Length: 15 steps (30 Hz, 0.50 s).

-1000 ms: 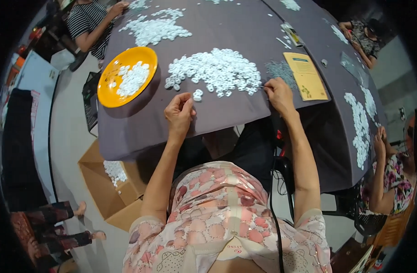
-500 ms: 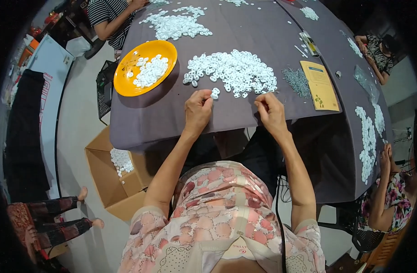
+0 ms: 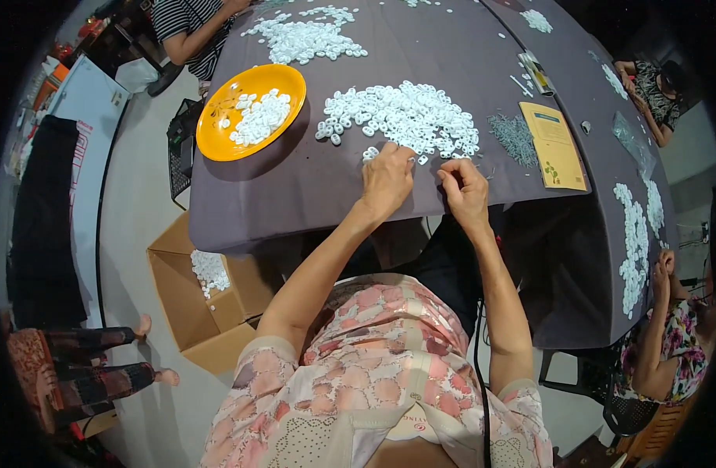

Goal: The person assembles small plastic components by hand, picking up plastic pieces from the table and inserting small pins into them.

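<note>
Small white plastic pieces with holes lie in a broad pile [image 3: 420, 117] on the dark cloth-covered table [image 3: 248, 203]. At the pile's near edge, my left hand [image 3: 387, 183] has its fingers bent down and drawn together; its fingertips touch the area of the nearest pieces, and whatever they grip is hidden. A few loose white pieces [image 3: 369, 154] lie just beside it. Close by on the right, my right hand [image 3: 465, 191] is closed in a pinch near the table edge, and what is between thumb and finger is too small to make out.
Left of the pile stands a yellow plate [image 3: 211, 140] with white pieces. On the right are thin grey pieces [image 3: 512, 139] and a yellow booklet [image 3: 557, 148]. An open cardboard box [image 3: 174, 288] sits on the floor. Other people [image 3: 670, 351] sit around the table.
My left hand has moved right from the loose pieces to the pile's near edge, leaving white pieces on the cloth. The right hand stays nearly in place, still pinched.
</note>
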Available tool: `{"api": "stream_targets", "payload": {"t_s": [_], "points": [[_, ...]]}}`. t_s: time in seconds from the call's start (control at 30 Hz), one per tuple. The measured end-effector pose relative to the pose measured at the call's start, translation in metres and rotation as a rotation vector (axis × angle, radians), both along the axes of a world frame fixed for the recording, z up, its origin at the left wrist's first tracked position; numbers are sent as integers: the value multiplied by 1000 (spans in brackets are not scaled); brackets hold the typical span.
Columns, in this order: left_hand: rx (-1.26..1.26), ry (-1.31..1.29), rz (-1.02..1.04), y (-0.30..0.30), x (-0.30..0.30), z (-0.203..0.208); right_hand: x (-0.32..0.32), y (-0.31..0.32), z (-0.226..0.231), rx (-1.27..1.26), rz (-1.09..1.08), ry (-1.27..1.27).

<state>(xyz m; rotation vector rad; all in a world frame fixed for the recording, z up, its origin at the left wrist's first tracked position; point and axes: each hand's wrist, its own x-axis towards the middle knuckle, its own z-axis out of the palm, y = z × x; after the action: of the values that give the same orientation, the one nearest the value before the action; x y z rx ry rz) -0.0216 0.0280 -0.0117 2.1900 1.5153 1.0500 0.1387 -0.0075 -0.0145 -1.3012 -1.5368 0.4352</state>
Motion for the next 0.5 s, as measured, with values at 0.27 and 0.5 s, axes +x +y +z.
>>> {"api": "stream_targets", "payload": {"t_s": [0.27, 0.5], "points": [[-43, -51, 0, 2, 8, -8, 4, -4, -5, 36, -21, -53], [-9, -29, -23, 0, 4, -11, 0, -1, -8, 45, 3, -126]]}}
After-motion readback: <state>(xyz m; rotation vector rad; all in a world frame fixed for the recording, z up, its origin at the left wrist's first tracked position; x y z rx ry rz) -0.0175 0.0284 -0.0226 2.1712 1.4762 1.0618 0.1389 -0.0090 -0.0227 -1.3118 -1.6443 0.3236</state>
